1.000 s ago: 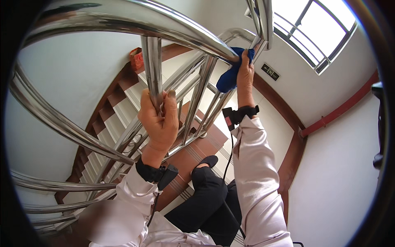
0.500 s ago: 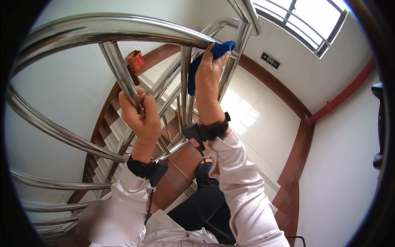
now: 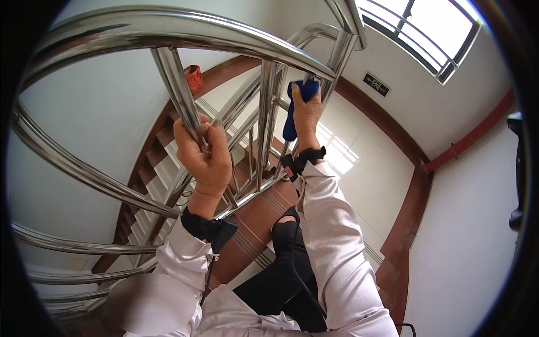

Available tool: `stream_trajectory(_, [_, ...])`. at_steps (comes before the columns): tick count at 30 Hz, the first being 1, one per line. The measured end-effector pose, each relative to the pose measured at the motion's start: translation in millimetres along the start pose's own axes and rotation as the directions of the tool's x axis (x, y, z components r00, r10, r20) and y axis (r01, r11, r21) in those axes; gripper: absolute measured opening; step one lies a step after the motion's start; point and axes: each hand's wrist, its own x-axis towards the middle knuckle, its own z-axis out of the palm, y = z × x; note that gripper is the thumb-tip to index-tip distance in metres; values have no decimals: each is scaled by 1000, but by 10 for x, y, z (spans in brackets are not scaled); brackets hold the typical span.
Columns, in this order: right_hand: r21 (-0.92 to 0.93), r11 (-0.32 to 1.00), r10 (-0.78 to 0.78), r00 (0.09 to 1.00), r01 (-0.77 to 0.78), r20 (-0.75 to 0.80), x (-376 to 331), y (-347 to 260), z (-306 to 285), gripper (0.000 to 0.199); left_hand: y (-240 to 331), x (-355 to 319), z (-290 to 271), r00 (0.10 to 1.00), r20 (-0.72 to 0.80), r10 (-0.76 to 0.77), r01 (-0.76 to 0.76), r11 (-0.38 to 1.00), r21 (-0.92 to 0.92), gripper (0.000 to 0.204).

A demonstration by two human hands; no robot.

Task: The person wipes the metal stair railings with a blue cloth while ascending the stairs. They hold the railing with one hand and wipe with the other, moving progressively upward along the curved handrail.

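Observation:
My left hand (image 3: 205,151) is closed round a slanting steel baluster (image 3: 178,90) of the stair railing. Farther off to the right, my right hand (image 3: 307,115) grips a blue cloth (image 3: 303,92). The cloth is held against a thin metal bar just below the shiny handrail (image 3: 224,29), and one end of it hangs down on the left side of the hand. Part of the bar is hidden behind cloth and fingers. Black straps with small boxes sit on both my wrists.
Lower curved rails (image 3: 73,168) run along the left. Beyond the balusters, stairs (image 3: 146,182) descend, with a red bag or box (image 3: 193,78) by the wall. A pale tiled landing (image 3: 359,132) lies at right, below a window (image 3: 418,28), an exit sign (image 3: 376,84) and a red pipe (image 3: 471,135).
My right hand has moved with the blue cloth off the handrail, down and to the right onto the bar beneath. My left hand keeps its hold on the baluster; the view has shifted slightly.

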Motion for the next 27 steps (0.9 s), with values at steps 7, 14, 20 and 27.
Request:
stream_trajectory(7, [-95,963,266,953,-254,142,-651,1035,-22,37,-8,-41,-31,1000,16,-27,27,998,-57,15])
stream_trajectory(14, [-192,965,203,971,-178,123,-730,552,-113,30,-51,-35,-32,999,15,44,-43,998,-41,18])
stream_trajectory(20, [495,813,80,902,-305,424,-748,-1555,-605,28,-75,-48,-13,998,3,70,-70,997,17,20])
stream_trajectory(27, [411,909,-143,975,62,169,-829,-1122,131,26,-76,-55,-6,999,-8,31,-32,998,-52,21])
